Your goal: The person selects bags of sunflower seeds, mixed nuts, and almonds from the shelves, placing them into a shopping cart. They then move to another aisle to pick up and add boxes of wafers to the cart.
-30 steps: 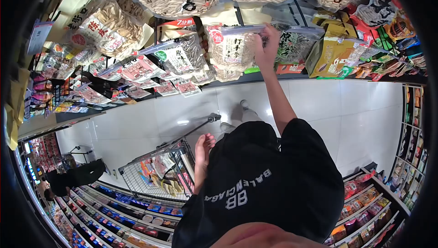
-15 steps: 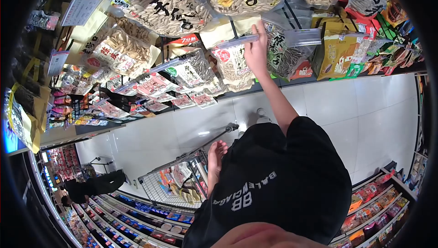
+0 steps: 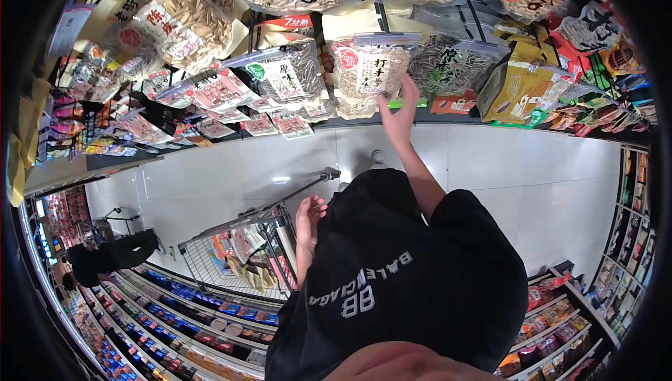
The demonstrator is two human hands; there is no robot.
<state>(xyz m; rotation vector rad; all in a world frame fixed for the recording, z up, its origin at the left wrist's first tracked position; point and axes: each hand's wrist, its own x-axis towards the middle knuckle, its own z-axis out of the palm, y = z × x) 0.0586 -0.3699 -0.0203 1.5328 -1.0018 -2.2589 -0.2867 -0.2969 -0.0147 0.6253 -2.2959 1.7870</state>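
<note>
Now | seed bag (image 3: 369,76) | just left of right-hand fingers (image 3: 411,90) | contact unclear

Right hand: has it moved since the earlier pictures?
Yes, down the picture. The right hand was above the shelf edge in both earlier pictures; now its lower part overlaps that edge.

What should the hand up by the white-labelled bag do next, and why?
Maybe the right hand should gently pinch the lower right edge of the white-labelled bag. Its thumb and fingers are parted right by that edge and show no grip, while the left hand is well away from the bag.
</note>
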